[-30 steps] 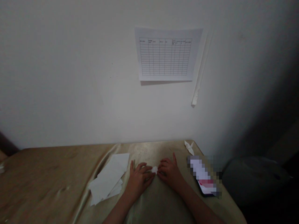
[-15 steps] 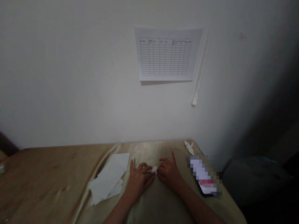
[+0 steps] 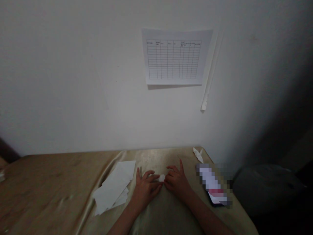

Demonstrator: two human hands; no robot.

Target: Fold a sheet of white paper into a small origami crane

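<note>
A small white piece of paper [image 3: 161, 178], seemingly folded, lies between my two hands near the middle of the table. My left hand [image 3: 145, 186] pinches its left side with thumb and fingertips, the little finger stuck out. From the other side my right hand [image 3: 177, 183] grips it with curled fingers, one finger pointing up and away. The fingertips hide much of the paper. Left of my left hand rests a loose stack of white paper sheets [image 3: 116, 182]. Beyond my right hand lies a folded white paper shape [image 3: 198, 155] with pointed ends.
A phone [image 3: 215, 187], its screen partly blurred out, lies at the right side of the table [image 3: 61, 182], which has a shiny gold-brown cover. A printed chart [image 3: 174, 58] hangs on the wall behind, next to a white strip [image 3: 210, 75].
The fingers have shifted very slightly, and a little more of the small paper shows between them. Everything else stays where it was.
</note>
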